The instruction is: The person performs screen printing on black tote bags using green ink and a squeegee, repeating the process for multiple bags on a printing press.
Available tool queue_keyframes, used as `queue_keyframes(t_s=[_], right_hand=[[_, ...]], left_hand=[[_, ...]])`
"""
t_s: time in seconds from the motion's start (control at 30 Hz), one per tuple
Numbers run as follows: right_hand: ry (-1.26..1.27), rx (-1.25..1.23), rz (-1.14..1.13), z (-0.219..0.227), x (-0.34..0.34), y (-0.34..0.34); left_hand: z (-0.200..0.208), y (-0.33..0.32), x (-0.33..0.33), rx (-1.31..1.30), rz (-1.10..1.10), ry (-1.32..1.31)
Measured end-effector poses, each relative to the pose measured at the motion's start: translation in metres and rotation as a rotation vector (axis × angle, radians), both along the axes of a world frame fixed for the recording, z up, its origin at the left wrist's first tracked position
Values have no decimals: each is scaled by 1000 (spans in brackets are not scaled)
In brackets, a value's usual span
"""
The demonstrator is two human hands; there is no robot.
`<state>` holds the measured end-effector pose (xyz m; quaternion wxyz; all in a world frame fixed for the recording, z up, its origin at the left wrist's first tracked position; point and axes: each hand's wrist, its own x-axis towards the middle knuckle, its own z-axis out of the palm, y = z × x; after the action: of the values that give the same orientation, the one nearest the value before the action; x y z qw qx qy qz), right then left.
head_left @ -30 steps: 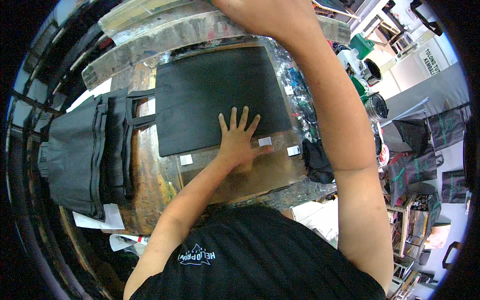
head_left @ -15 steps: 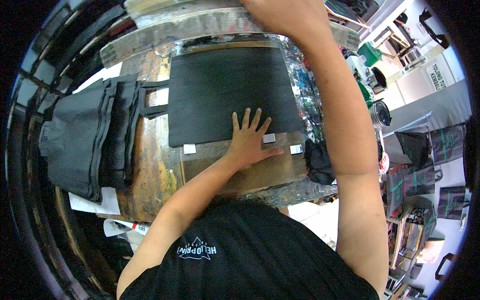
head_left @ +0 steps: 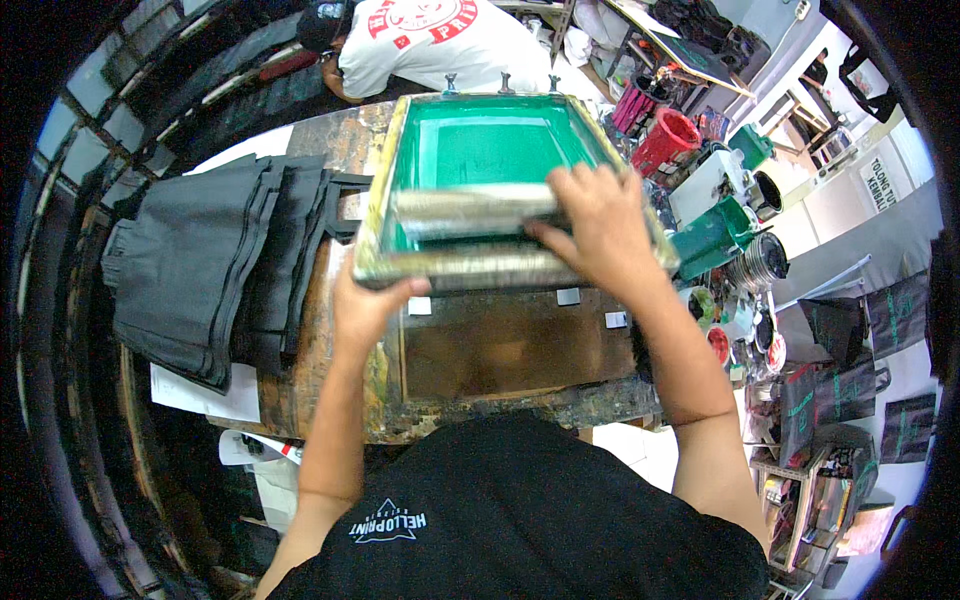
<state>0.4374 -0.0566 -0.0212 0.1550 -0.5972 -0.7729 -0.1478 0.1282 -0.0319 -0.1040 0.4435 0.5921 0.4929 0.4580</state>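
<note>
- Right hand (head_left: 600, 225) curls its fingers over the squeegee (head_left: 470, 210) inside the green-meshed screen frame (head_left: 480, 262).
- Left hand (head_left: 365, 308) grips the frame's near corner above the worktable (head_left: 500, 345).
- Red bucket (head_left: 665, 140) and ink cans (head_left: 755, 262) stand alongside, contents unclear.

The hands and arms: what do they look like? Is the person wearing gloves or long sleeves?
No gloves: the left hand and right hand are bare, with no rings or watch that show. Both forearms are bare too, up past the elbows. The person wears a black T-shirt with a small white triangle mark and lettering on the chest.
</note>
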Motion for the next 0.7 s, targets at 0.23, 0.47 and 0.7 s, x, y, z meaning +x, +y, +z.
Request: queue_keyframes(t_s=[0.23,0.47,0.7], right_hand=[[51,-192,-40,-87,7,15],[61,-398,-11,-61,14,15],[22,-255,-35,-91,-8,-4]], left_hand=[[-115,-32,-18,303,132,639],[-132,-25,-20,447,133,679],[-135,-27,-25,405,101,690]])
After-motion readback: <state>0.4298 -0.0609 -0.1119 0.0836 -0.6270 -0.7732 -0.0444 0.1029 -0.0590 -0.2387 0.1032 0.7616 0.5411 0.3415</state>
